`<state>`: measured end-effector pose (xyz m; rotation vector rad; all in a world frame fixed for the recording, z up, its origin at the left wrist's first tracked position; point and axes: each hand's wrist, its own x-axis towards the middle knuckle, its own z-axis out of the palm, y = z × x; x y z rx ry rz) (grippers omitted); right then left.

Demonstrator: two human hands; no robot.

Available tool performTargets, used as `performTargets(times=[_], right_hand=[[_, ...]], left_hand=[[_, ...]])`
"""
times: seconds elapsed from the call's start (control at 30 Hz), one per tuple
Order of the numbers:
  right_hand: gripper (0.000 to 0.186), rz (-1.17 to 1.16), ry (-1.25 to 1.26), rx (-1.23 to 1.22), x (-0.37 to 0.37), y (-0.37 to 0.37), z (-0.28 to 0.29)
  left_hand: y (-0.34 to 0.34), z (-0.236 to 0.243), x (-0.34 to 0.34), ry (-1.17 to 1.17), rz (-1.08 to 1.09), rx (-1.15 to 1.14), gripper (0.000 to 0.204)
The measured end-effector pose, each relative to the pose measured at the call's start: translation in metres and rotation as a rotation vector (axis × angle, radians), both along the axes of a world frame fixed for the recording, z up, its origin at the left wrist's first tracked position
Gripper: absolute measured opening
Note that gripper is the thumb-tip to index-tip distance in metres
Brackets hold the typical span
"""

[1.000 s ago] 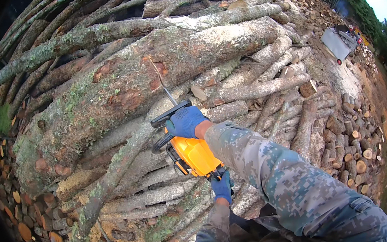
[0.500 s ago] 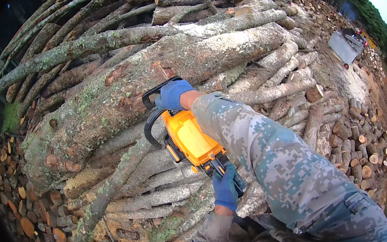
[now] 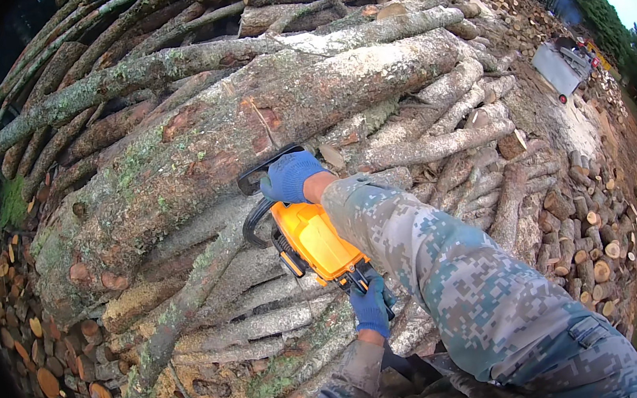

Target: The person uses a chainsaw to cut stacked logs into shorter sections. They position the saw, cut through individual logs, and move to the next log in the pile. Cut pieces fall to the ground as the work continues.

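Note:
A chainsaw with an orange-yellow body (image 3: 315, 239) and black handles lies across the middle of the view, its front toward a thick mossy log (image 3: 172, 169). My right hand (image 3: 290, 179), in a blue glove, is closed around the front handle just behind the black hand guard (image 3: 256, 176). Lower down, my left hand (image 3: 371, 304), also gloved in blue, grips the rear handle. A narrow cut (image 3: 261, 122) runs down the log's bark in front of the guard. The saw's bar is hidden from view.
Thinner logs (image 3: 262, 325) lie piled beneath and around the saw, dusted with sawdust. Behind the thick log rests a long pale trunk (image 3: 121, 80). Cut rounds are heaped at left (image 3: 46, 379) and right (image 3: 602, 271). Farther right stands a grey metal machine (image 3: 557, 70).
The saw's front end and my right hand have come down, nearer to me. More of the cut in the log shows. Both hands have kept their grip, and the view has shifted slightly.

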<state>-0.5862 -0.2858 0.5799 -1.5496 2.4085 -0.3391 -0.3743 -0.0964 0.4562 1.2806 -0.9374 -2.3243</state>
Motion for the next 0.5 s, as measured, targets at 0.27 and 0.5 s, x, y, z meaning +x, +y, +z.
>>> performTargets(times=[0.27, 0.5], right_hand=[[0.052, -0.023, 0.018, -0.044, 0.009, 0.015, -0.040], [0.053, -0.014, -0.012, 0.003, 0.014, 0.027, -0.063]], left_hand=[[0.004, -0.070, -0.004, -0.057, 0.034, -0.053, 0.010], [0.000, -0.131, -0.006, -0.116, 0.033, -0.084, 0.017]])
